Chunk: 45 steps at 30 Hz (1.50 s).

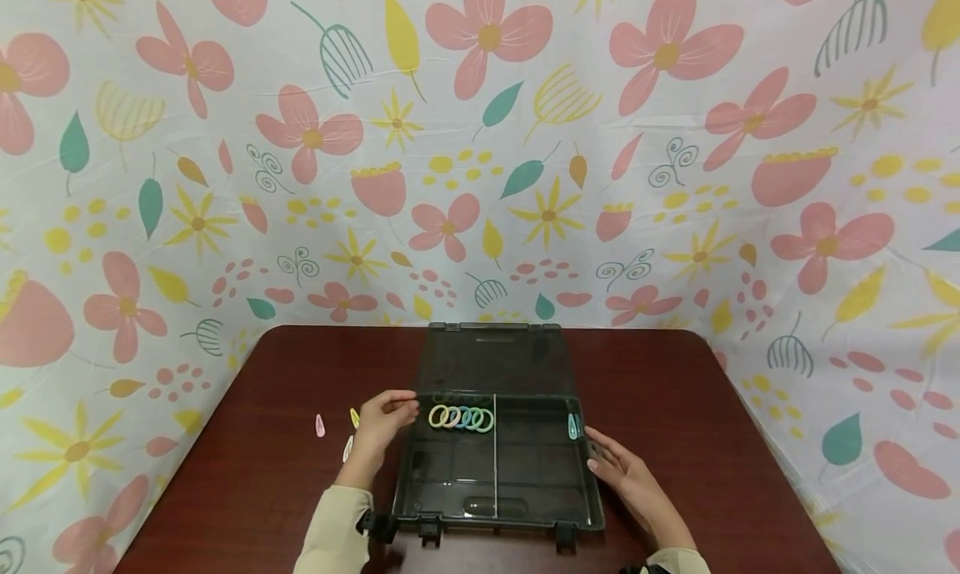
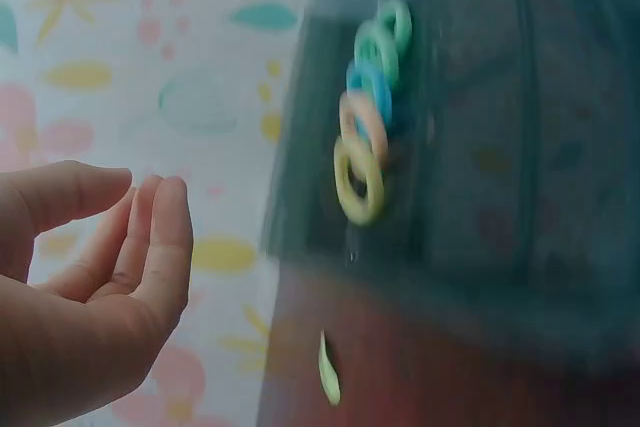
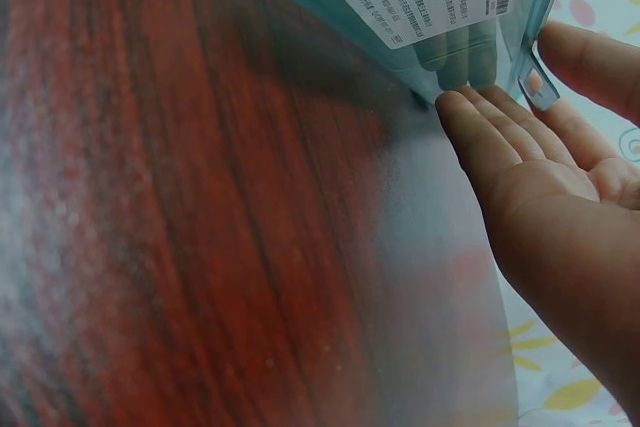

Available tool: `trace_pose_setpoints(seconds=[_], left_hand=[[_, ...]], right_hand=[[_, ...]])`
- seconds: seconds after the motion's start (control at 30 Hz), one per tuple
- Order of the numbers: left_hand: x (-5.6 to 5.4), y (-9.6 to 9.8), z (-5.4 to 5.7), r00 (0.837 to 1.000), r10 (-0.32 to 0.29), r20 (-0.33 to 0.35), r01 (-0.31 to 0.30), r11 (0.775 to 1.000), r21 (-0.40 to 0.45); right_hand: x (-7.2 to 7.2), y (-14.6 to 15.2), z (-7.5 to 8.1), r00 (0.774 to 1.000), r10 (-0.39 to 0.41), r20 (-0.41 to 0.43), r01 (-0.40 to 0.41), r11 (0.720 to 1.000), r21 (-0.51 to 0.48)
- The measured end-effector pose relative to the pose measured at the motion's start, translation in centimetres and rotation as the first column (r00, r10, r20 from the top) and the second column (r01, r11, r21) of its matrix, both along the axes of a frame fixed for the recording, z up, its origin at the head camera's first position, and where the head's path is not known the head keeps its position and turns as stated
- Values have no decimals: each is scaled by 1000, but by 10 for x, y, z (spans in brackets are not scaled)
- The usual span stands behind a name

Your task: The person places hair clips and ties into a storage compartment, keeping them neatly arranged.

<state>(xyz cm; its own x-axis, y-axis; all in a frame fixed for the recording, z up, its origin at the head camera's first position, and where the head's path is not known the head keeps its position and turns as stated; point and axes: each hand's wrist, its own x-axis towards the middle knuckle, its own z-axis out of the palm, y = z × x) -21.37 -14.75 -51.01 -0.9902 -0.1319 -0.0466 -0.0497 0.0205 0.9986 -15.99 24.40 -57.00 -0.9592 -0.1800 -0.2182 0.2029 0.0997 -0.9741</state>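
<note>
A dark clear plastic box (image 1: 447,474) with a lid opened flat behind it lies on the table, a divider (image 1: 495,457) down its middle. Linked pastel rings (image 1: 461,418) lie in a row in its left compartment. At the top of the right compartment, blue hair clips (image 1: 573,426) lie by the side wall. My left hand (image 1: 384,420) is by the box's upper left edge, fingers loosely bent; nothing shows between thumb and fingertips in the left wrist view. My right hand (image 1: 626,474) rests along the box's right side, extended fingers (image 3: 480,132) against the wall, thumb apart.
Left of the box on the dark red table (image 1: 247,474) lie a pink hair clip (image 1: 319,426), a yellow hair clip (image 1: 355,418) and a whitish hair clip (image 1: 348,448). Two latches (image 1: 430,531) stick out at the box's front. A flower-printed cloth (image 1: 487,224) hangs around the table.
</note>
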Motion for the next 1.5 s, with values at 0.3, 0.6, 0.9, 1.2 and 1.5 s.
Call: trace_pose_setpoints(seconds=[0.3, 0.6, 0.9, 1.2, 1.5], left_hand=[[20, -64, -26, 985, 172, -4, -168, 957, -234], [29, -87, -42, 969, 240, 55, -198, 892, -405], [31, -88, -51, 971, 239, 27, -182, 801, -570], [29, -86, -54, 978, 207, 33, -142, 770, -622], [25, -80, -53, 976, 218, 23, -152, 750, -644]], right_hand=[[0, -2, -1, 1000, -22, 0, 22, 1000, -22], [0, -2, 2, 1000, -23, 7, 23, 1000, -12], [1, -2, -3, 1000, -26, 10, 27, 999, -39], [1, -1, -5, 999, -32, 10, 33, 999, -34], [1, -1, -2, 999, -32, 14, 32, 999, -17]])
